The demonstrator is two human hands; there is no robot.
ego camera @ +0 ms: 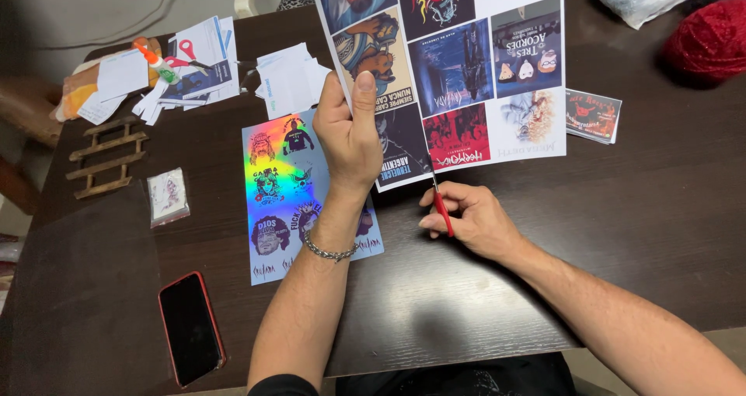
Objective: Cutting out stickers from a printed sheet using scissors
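Scissors [442, 209] mostly hidden in right hand [466, 221] | left hand [351, 132] pinches sticker sheet [466, 69], top cropped

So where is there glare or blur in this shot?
Head view: glare shows on the dark table near the bottom edge; the holographic sticker sheet throws rainbow reflections; the printed sheet in the left hand is sharp; the corners look dim.
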